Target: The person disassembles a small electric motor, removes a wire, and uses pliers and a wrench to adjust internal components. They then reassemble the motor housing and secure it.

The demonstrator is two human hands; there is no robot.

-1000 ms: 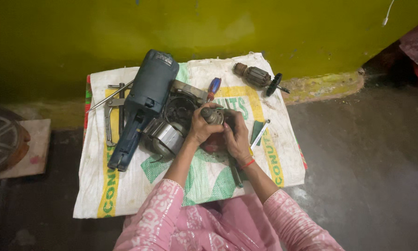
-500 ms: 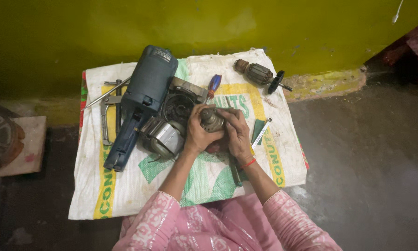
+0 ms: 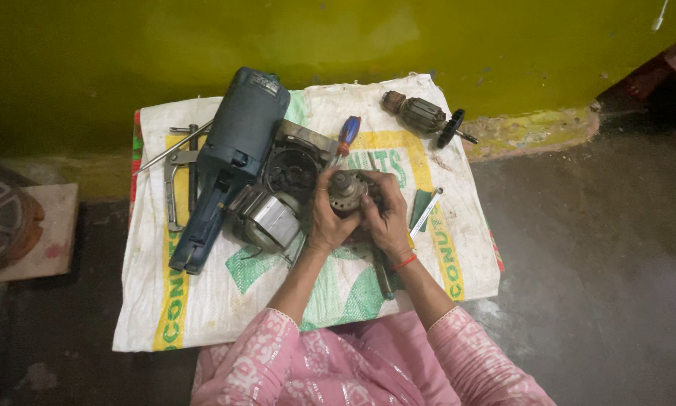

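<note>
Both hands close around one small round metal part (image 3: 347, 192), the left hand (image 3: 324, 219) cupping it from the left side and the right hand (image 3: 384, 216) wrapping it from the right, so the piece sits lifted a little off the white woven sack (image 3: 203, 316) that is spread on the floor as a work mat. Held this way, its top face turns up toward the person, which lets them look down into it while the fingers steady it from both sides. The part looks grey and dull, roughly drum-shaped, with a short stub at its centre; it may be a motor end piece, though the fingers hide most of it. Just left of the left hand lie a shiny metal cylinder (image 3: 272, 220) and a dark round housing (image 3: 293, 171), touching a blue power tool body (image 3: 229, 162) farther left. Beyond the fingertips rests a screwdriver (image 3: 346, 135) with a blue and red handle, and well beyond the right hand lies a motor rotor (image 3: 422, 116). Just right of the right hand sits a slim metal tool (image 3: 426, 213). Pliers (image 3: 174, 180) lie at the far left.
</note>
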